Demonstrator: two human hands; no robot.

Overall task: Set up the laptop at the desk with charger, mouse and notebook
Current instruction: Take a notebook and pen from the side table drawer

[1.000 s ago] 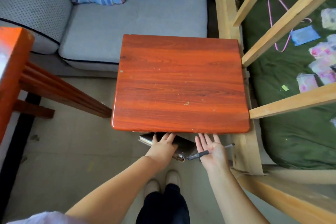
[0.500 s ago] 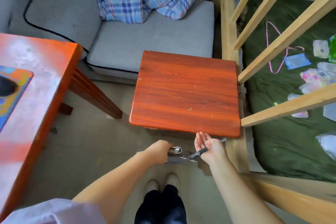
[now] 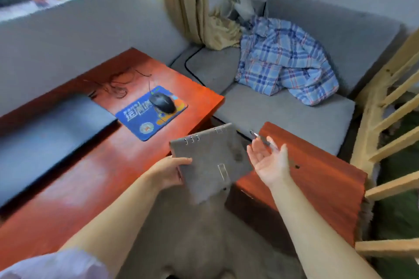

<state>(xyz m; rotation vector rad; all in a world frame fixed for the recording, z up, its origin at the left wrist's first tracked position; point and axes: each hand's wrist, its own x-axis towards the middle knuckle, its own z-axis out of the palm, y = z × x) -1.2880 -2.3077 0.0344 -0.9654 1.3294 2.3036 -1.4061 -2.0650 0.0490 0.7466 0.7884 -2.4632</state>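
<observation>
My left hand grips a grey ring-bound notebook by its left edge and holds it in the air between the desk and the small table. My right hand is palm up with spread fingers, and a pen lies across it under the thumb. On the red desk rest a closed dark laptop, a blue mouse pad with a black mouse on it, and a tangle of thin dark cable.
A small red wooden table stands at the right, below my right hand. Behind it is a grey sofa with a blue plaid garment. A wooden bed frame fills the right edge. A curtain hangs by the window.
My left hand pulled the notebook out from under the small table and lifted it toward the desk. The view swung up and left, so the desk, laptop and mouse came into sight.
</observation>
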